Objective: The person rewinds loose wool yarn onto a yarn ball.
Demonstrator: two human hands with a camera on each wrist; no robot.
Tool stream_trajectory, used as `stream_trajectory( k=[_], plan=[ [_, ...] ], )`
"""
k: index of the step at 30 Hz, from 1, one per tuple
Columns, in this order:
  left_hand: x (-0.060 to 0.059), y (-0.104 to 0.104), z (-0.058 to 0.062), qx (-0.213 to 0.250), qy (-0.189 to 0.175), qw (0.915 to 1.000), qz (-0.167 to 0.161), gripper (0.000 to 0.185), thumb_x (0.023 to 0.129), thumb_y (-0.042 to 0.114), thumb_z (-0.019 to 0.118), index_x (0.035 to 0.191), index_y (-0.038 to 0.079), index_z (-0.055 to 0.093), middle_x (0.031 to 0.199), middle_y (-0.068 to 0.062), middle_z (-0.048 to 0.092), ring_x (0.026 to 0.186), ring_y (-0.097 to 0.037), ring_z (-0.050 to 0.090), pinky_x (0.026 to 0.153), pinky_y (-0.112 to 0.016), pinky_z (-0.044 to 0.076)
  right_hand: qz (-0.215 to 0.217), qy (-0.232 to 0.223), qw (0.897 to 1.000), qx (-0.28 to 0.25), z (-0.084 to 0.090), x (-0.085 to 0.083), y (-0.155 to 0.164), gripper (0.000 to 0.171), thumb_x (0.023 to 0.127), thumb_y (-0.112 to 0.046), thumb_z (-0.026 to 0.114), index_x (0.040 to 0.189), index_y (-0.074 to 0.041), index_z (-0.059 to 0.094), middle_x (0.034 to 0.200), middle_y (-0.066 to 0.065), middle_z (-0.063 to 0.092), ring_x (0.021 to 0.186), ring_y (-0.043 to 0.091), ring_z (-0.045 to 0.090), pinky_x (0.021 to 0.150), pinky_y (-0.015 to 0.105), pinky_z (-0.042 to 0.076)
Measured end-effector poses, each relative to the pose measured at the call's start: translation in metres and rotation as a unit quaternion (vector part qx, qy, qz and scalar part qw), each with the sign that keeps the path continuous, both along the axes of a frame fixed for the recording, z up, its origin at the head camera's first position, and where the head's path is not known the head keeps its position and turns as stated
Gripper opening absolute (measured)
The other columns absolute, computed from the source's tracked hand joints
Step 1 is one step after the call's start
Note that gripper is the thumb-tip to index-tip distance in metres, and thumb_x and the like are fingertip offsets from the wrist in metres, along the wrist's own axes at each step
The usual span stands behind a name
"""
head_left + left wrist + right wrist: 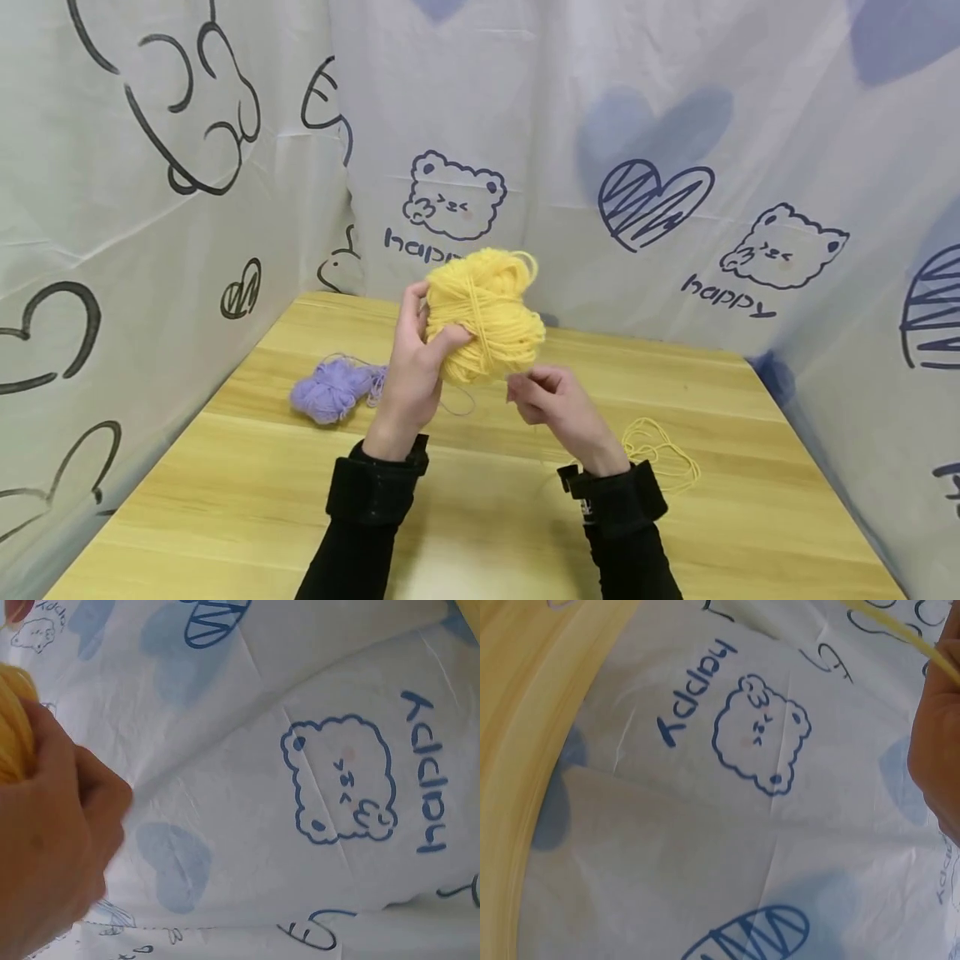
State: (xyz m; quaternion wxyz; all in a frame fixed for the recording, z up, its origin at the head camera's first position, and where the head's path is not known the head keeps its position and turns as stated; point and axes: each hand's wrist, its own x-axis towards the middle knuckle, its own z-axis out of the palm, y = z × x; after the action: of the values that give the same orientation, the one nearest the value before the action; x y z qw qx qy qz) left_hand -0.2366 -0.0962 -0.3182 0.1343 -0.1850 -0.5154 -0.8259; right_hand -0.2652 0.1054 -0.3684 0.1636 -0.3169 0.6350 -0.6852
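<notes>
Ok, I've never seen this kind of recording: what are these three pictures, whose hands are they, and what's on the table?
No machine here: a person works with bare hands. The wide picture comes from a camera on their head; the other two come from cameras on each wrist and mostly show the printed cloth backdrop. The left hand grips a yellow yarn bundle above the wooden table. The right hand pinches a yellow strand. On the table lie a purple yarn bundle and a loose yellow loop of yarn.

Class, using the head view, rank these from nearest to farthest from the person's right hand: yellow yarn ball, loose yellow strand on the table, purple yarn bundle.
1. yellow yarn ball, just above the right hand, gripped by the left hand.
2. loose yellow strand, on the table to its right.
3. purple yarn bundle, far left.
</notes>
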Motion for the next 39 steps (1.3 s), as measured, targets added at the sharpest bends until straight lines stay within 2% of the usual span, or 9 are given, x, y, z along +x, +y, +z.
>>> stream_trajectory(
  k=[5, 9, 11, 15, 20, 23, 28, 34, 39],
  plan=[
    [0.001, -0.005, 0.001, -0.103, -0.001, 0.9872, -0.122, 0.061, 0.076, -0.001, 0.059, 0.131, 0.014, 0.038, 0.112, -0.008, 0.056, 0.086, -0.017, 0.063, 0.073, -0.032, 0.060, -0.031, -0.017, 0.999, -0.020, 0.006, -0.003, 0.019, 0.017, 0.101, -0.019, 0.049, 0.096, -0.019, 0.066, 0.062, -0.006, 0.039, 0.051, 0.009, 0.029, 0.050, 0.022, 0.028],
    [0.001, -0.005, -0.001, -0.228, 0.013, 0.9565, -0.182, 0.064, 0.070, 0.000, 0.062, 0.130, 0.013, 0.044, 0.111, -0.013, 0.058, 0.085, -0.022, 0.061, 0.069, -0.039, 0.059, -0.070, -0.038, 0.996, -0.024, 0.015, 0.001, 0.029, 0.013, 0.098, -0.020, 0.054, 0.091, -0.018, 0.063, 0.074, -0.009, 0.054, 0.064, 0.003, 0.051, 0.061, 0.016, 0.048],
    [0.001, -0.004, -0.003, -0.277, 0.025, 0.9409, -0.193, 0.064, 0.068, 0.001, 0.062, 0.129, 0.012, 0.046, 0.110, -0.014, 0.058, 0.085, -0.024, 0.060, 0.069, -0.040, 0.058, -0.088, -0.036, 0.995, -0.029, 0.020, 0.003, 0.031, 0.014, 0.098, -0.021, 0.054, 0.089, -0.016, 0.062, 0.075, -0.009, 0.056, 0.064, 0.003, 0.052, 0.060, 0.017, 0.047],
    [-0.002, -0.002, -0.006, -0.364, 0.027, 0.9178, -0.157, 0.063, 0.066, 0.003, 0.064, 0.126, 0.016, 0.050, 0.106, -0.010, 0.059, 0.084, -0.023, 0.057, 0.068, -0.036, 0.056, -0.128, -0.021, 0.991, -0.039, 0.027, 0.009, 0.034, 0.015, 0.099, -0.022, 0.052, 0.088, -0.013, 0.059, 0.068, -0.007, 0.045, 0.057, 0.005, 0.039, 0.051, 0.020, 0.032],
    [-0.006, -0.001, -0.009, -0.417, 0.008, 0.9071, -0.053, 0.060, 0.068, 0.006, 0.068, 0.124, 0.020, 0.051, 0.103, -0.007, 0.059, 0.081, -0.020, 0.056, 0.065, -0.033, 0.054, -0.141, 0.048, 0.988, -0.044, 0.035, 0.018, 0.038, 0.012, 0.100, -0.014, 0.051, 0.097, -0.009, 0.062, 0.064, -0.001, 0.037, 0.055, 0.015, 0.026, 0.053, 0.033, 0.019],
    [-0.009, 0.001, -0.010, -0.411, -0.018, 0.9116, 0.010, 0.058, 0.070, 0.009, 0.070, 0.123, 0.022, 0.050, 0.104, -0.007, 0.059, 0.081, -0.021, 0.057, 0.064, -0.034, 0.054, -0.150, 0.091, 0.984, -0.014, 0.038, 0.025, 0.039, 0.014, 0.098, -0.011, 0.053, 0.100, -0.004, 0.065, 0.064, -0.001, 0.043, 0.054, 0.015, 0.031, 0.048, 0.032, 0.025],
    [-0.012, 0.005, -0.010, -0.348, -0.055, 0.9327, 0.077, 0.057, 0.073, 0.010, 0.071, 0.123, 0.020, 0.045, 0.106, -0.010, 0.054, 0.083, -0.024, 0.058, 0.066, -0.034, 0.057, -0.127, 0.134, 0.981, 0.062, 0.041, 0.031, 0.037, 0.014, 0.095, -0.011, 0.059, 0.099, -0.001, 0.068, 0.067, 0.001, 0.051, 0.052, 0.015, 0.039, 0.044, 0.031, 0.036],
    [-0.011, 0.009, -0.008, -0.252, -0.058, 0.9587, 0.117, 0.058, 0.076, 0.008, 0.070, 0.125, 0.015, 0.040, 0.106, -0.012, 0.051, 0.087, -0.025, 0.056, 0.068, -0.034, 0.059, -0.055, 0.143, 0.979, 0.131, 0.037, 0.028, 0.033, 0.012, 0.093, -0.012, 0.061, 0.098, -0.008, 0.071, 0.066, 0.006, 0.055, 0.051, 0.016, 0.041, 0.043, 0.031, 0.036],
    [-0.010, 0.011, -0.009, -0.166, -0.042, 0.9788, 0.112, 0.056, 0.079, 0.006, 0.066, 0.126, 0.012, 0.037, 0.114, -0.012, 0.051, 0.092, -0.022, 0.058, 0.074, -0.035, 0.059, -0.012, 0.140, 0.975, 0.172, 0.031, 0.022, 0.029, 0.014, 0.094, -0.018, 0.061, 0.096, -0.012, 0.073, 0.068, 0.011, 0.059, 0.050, 0.017, 0.040, 0.044, 0.032, 0.036]
  ],
)
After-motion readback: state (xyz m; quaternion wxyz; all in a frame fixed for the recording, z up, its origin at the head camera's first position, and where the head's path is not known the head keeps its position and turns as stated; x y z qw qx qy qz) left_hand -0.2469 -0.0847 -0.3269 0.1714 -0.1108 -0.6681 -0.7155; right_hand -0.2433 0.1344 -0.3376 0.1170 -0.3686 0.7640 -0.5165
